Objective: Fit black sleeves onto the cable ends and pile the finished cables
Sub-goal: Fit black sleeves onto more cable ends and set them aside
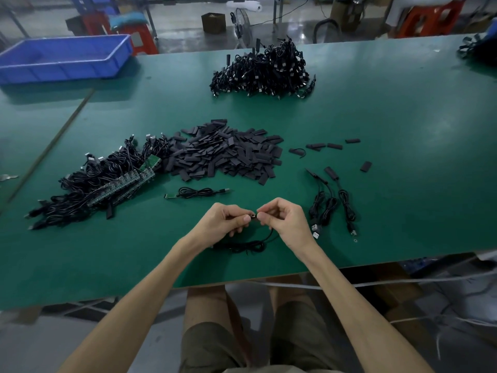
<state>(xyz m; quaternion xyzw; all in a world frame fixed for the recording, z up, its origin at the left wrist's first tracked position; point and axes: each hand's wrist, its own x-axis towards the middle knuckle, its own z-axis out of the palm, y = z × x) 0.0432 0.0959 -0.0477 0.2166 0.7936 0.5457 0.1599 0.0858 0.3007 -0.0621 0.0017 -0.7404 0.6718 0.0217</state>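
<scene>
Green-topped work table [376, 109], fitting step in progress. The left hand [226, 220] and right hand [285, 222] meet fingertip to fingertip near the front edge, both curled in tight pinches. A small dark piece shows between them, probably one short black tube sleeve [252, 216], held by the left. The right pinches the end of a thin black coiled cable [242, 244], whose coil lies on the table just under the hands. How far the sleeve is on: cannot tell, the fingers hide it.

Next move, my judgement: push the sleeve fully over the end, then drop the cable with the finished ones.

Counts:
- One cable in hand.
- One lone cable with a bare green board end [199, 191], just ahead of the hands.
- Three sleeved cables side by side [330, 200], to the right.
- Five or six loose sleeves [334, 146], scattered right of the sleeve heap [226, 154].
- Uncountable heaps: that one, the unsleeved cable pile [99, 184] at left, and the far cable pile [263, 71].
- One blue plastic crate [64, 57], far left.
</scene>
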